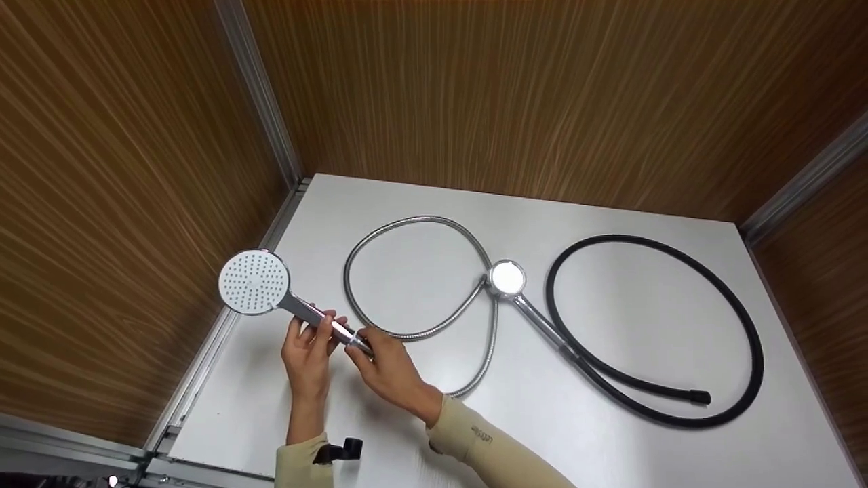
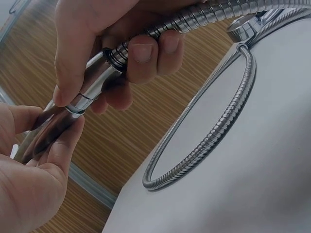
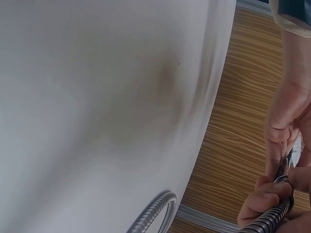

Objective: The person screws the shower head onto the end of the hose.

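A chrome shower head (image 1: 252,282) with a round white spray face is held above the table's left side. My left hand (image 1: 310,362) pinches its handle between thumb and fingers, seen close in the left wrist view. Just beyond it, my right hand (image 1: 392,371) grips the chrome hose connector (image 2: 94,82) at the handle's lower end, its fingers also around the start of the ribbed metal hose (image 2: 214,138). Connector and handle meet at a thin seam. From there the hose loops over the white table. In the right wrist view both hands show at the lower right, partly cut off.
A smaller chrome shower head (image 1: 507,278) lies mid-table, touching the metal hose. Its black hose (image 1: 755,346) curls across the right side and ends in a black fitting (image 1: 700,397). Wood-grain panels (image 1: 508,95) enclose the white table (image 1: 597,454) at back and sides.
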A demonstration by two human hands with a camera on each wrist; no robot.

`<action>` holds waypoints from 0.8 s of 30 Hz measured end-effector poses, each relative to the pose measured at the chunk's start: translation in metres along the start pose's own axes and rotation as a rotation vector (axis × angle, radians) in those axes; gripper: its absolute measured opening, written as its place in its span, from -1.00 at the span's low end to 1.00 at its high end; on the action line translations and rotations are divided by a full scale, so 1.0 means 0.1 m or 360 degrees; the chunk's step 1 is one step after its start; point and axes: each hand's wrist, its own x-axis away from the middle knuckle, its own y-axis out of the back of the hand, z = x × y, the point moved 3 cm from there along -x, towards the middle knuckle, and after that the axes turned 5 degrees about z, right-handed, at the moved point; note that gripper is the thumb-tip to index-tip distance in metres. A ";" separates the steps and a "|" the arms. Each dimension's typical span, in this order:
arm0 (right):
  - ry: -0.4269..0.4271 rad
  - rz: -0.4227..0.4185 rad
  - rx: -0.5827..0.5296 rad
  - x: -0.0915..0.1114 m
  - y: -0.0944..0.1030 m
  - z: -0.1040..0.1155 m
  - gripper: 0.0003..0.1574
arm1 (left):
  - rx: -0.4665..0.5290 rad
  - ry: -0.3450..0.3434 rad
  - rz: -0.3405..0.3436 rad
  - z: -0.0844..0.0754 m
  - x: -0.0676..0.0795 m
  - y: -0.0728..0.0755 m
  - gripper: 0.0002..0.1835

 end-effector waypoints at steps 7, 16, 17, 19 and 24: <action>-0.0026 0.0032 -0.0026 -0.01 0.01 0.00 -0.72 | -0.0021 0.0011 -0.0006 0.00 -0.01 0.00 -0.58; -0.0070 0.0024 -0.0134 -0.01 0.01 -0.01 -0.66 | -0.0068 0.0027 0.0003 -0.02 0.01 -0.01 -0.61; -0.0070 0.0022 -0.0141 -0.01 0.01 -0.01 -0.66 | -0.0068 0.0028 0.0002 -0.02 0.01 -0.01 -0.62; -0.0056 0.0010 -0.0142 -0.01 0.00 0.00 -0.69 | -0.0058 0.0023 0.0000 -0.02 0.01 -0.01 -0.63; -0.0014 -0.0013 -0.0110 -0.01 0.00 0.00 -0.72 | -0.0048 0.0010 0.0000 -0.02 0.00 -0.01 -0.61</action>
